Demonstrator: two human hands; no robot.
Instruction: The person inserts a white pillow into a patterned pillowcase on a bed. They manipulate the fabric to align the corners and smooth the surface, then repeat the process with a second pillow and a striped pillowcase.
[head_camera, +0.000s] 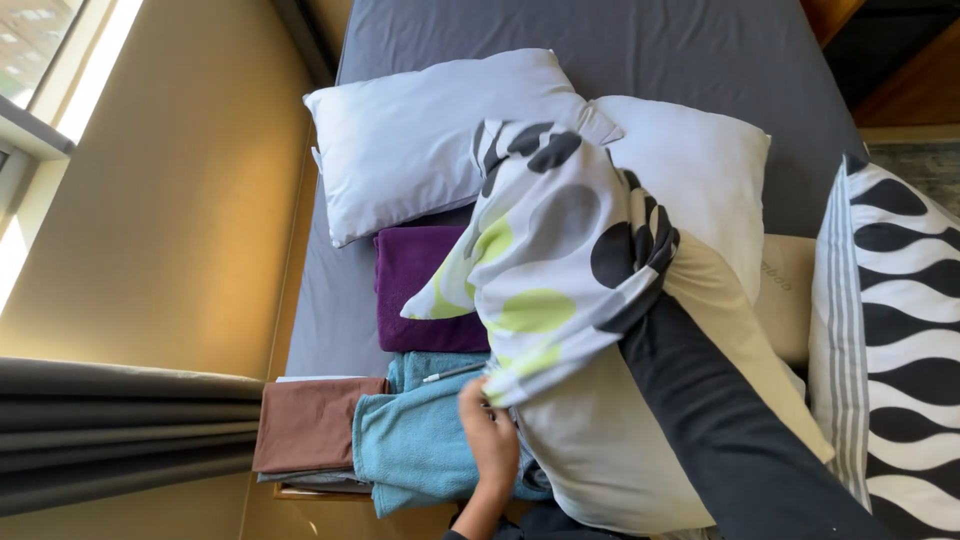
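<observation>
A white pillowcase (545, 250) with black and lime-green spots is draped over a cream pillow (610, 450) that lies on the bed in front of me. My left hand (490, 445) pinches the case's lower edge, just above a teal towel. My right arm, in a black sleeve (720, 420), runs up into the case's opening; the right hand itself is hidden under the fabric.
Two white pillows (420, 140) (700, 170) lie on the grey sheet (600, 40). Folded purple cloth (420, 290), a teal towel (420, 440) and brown cloth (310, 425) sit at the left bed edge. A black-and-white wavy pillow (895, 330) stands right. Grey curtain (110, 430) hangs left.
</observation>
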